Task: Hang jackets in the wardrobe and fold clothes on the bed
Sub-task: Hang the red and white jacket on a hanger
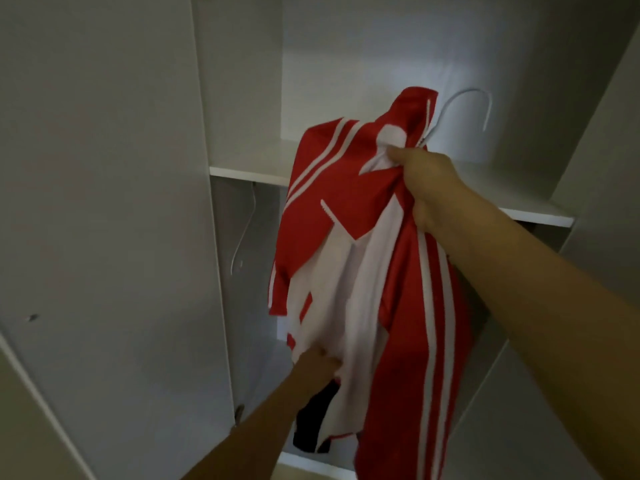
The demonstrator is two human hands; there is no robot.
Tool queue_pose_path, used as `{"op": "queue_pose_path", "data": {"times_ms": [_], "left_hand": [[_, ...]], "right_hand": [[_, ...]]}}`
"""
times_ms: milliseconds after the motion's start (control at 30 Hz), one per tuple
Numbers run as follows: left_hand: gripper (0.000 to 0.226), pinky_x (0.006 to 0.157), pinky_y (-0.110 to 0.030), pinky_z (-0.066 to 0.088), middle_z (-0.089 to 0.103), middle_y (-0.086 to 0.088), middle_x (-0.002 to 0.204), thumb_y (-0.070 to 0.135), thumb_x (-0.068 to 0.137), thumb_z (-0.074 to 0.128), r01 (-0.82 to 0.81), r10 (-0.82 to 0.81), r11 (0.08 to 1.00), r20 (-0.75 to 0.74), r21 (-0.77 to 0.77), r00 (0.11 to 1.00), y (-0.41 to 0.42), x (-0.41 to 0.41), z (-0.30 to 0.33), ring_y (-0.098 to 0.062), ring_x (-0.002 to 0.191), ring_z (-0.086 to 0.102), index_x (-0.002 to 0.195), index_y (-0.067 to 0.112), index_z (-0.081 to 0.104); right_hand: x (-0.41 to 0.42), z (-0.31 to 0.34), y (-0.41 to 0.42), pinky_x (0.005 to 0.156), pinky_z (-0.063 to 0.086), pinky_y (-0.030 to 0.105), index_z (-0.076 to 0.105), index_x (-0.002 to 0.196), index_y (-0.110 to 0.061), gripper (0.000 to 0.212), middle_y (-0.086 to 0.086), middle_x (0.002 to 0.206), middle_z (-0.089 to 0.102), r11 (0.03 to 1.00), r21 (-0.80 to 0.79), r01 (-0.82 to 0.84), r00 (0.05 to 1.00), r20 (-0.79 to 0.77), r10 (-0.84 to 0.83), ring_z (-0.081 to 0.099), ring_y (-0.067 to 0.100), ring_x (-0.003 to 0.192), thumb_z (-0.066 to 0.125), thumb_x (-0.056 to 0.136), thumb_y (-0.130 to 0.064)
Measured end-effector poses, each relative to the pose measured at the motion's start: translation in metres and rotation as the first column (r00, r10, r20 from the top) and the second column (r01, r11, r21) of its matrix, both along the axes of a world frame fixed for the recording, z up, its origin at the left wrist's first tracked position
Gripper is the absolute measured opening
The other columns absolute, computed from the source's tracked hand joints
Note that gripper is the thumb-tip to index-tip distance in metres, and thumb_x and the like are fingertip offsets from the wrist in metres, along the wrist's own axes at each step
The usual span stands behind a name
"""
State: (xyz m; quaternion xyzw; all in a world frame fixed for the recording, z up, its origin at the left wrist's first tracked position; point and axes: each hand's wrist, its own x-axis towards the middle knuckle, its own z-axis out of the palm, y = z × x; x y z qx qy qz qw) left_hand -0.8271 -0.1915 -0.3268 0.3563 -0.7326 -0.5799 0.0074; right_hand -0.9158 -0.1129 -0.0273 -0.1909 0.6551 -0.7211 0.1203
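A red jacket (pixel 346 188) with white stripes and a white lining hangs bunched in front of the open white wardrobe (pixel 242 98). A white hanger's hook (pixel 481 102) sticks up from the jacket's collar, in front of the upper compartment. My right hand (pixel 426 181) grips the jacket's collar area together with the hanger, just above the shelf level. My left hand (pixel 320 367) pinches the white lining near the jacket's lower edge. A dark garment part (pixel 311 431) hangs below my left hand.
A white shelf (pixel 249 173) divides the wardrobe. Below it an empty white hanger (pixel 242 237) hangs at the left side of the lower compartment. The wardrobe door (pixel 104 202) stands open on the left. The right wall (pixel 595 133) bounds the compartment.
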Motion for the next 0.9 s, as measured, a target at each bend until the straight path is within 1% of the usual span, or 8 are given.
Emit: {"op": "queue_pose_path", "data": {"times_ms": [133,300,367,533,633,767,833,900], "left_hand": [[0.072,0.106,-0.046,0.035,0.023,-0.02,0.153,0.025,0.097,0.052,-0.399,0.409,0.905,-0.04,0.148,0.912,-0.021,-0.009,-0.015,-0.039,0.137,0.032,0.153,0.012,0.008],[0.049,0.11,-0.053,0.031,0.031,-0.02,0.148,0.021,0.099,0.037,-0.414,0.375,0.859,-0.181,-0.301,0.909,-0.017,-0.032,-0.03,-0.039,0.135,0.032,0.145,0.006,0.032],[0.039,0.101,-0.047,0.042,0.049,-0.022,0.13,0.01,0.096,0.042,-0.417,0.27,0.747,-0.337,-0.517,0.902,-0.004,-0.044,-0.022,-0.039,0.12,0.049,0.133,0.0,0.048],[0.024,0.099,-0.022,0.042,0.055,0.006,0.111,0.019,0.099,0.048,-0.46,0.017,0.794,-0.742,-0.398,0.67,0.021,-0.046,0.018,-0.008,0.106,0.053,0.12,0.007,0.053],[0.022,0.082,-0.031,0.052,0.062,-0.001,0.099,0.019,0.099,0.041,-0.277,-0.257,0.81,-0.737,-0.517,0.626,0.034,-0.039,0.03,-0.01,0.089,0.059,0.114,0.011,0.054],[0.022,0.09,-0.024,0.048,0.06,-0.012,0.108,0.011,0.092,0.044,-0.299,-0.589,0.546,-0.612,-0.783,0.528,0.048,-0.048,0.031,-0.012,0.099,0.051,0.111,0.013,0.055],[0.017,0.088,-0.015,0.045,0.052,0.003,0.113,0.024,0.095,0.042,-0.147,-0.478,0.741,-0.669,-0.655,0.57,0.063,-0.043,0.04,-0.007,0.101,0.051,0.108,0.022,0.055],[0.015,0.082,-0.015,0.049,0.057,0.008,0.105,0.028,0.098,0.043,0.074,-0.251,0.958,-0.681,-0.277,0.688,0.08,-0.043,0.062,-0.004,0.093,0.059,0.106,0.022,0.054]], "right_hand": [[-0.001,0.005,0.007,0.085,0.057,0.041,0.057,0.123,-0.012,0.036,0.006,0.1,0.068,1.0,-0.009,0.026,0.996,0.081,-0.025,0.067,0.025,0.088,0.063,0.09,-0.025],[-0.008,0.006,0.021,0.084,0.056,0.041,0.054,0.124,-0.016,0.036,0.003,0.101,0.067,0.997,0.008,0.071,0.994,0.082,-0.071,0.067,0.024,0.088,0.061,0.091,-0.028],[-0.013,0.005,0.026,0.087,0.056,0.042,0.055,0.123,-0.016,0.036,0.004,0.104,0.068,0.996,0.022,0.083,0.994,0.071,-0.085,0.067,0.025,0.09,0.061,0.091,-0.03],[-0.026,-0.004,0.039,0.096,0.051,0.046,0.053,0.129,-0.015,0.04,0.007,0.114,0.065,0.993,0.068,0.1,0.993,0.054,-0.104,0.064,0.027,0.101,0.057,0.094,-0.035],[-0.029,-0.016,0.042,0.096,0.05,0.047,0.054,0.12,-0.016,0.033,0.005,0.11,0.065,0.987,0.089,0.135,0.986,0.085,-0.142,0.063,0.026,0.099,0.056,0.095,-0.038],[-0.029,-0.026,0.042,0.095,0.051,0.046,0.05,0.103,-0.023,0.019,0.0,0.103,0.064,0.98,0.107,0.168,0.976,0.118,-0.181,0.063,0.024,0.095,0.052,0.096,-0.04],[-0.031,-0.027,0.045,0.096,0.051,0.046,0.051,0.109,-0.023,0.022,0.0,0.105,0.063,0.98,0.116,0.161,0.977,0.118,-0.175,0.063,0.024,0.095,0.051,0.097,-0.041],[-0.03,-0.025,0.049,0.097,0.05,0.047,0.051,0.121,-0.02,0.032,0.002,0.112,0.063,0.98,0.118,0.16,0.977,0.12,-0.174,0.063,0.025,0.098,0.05,0.097,-0.041]]}}
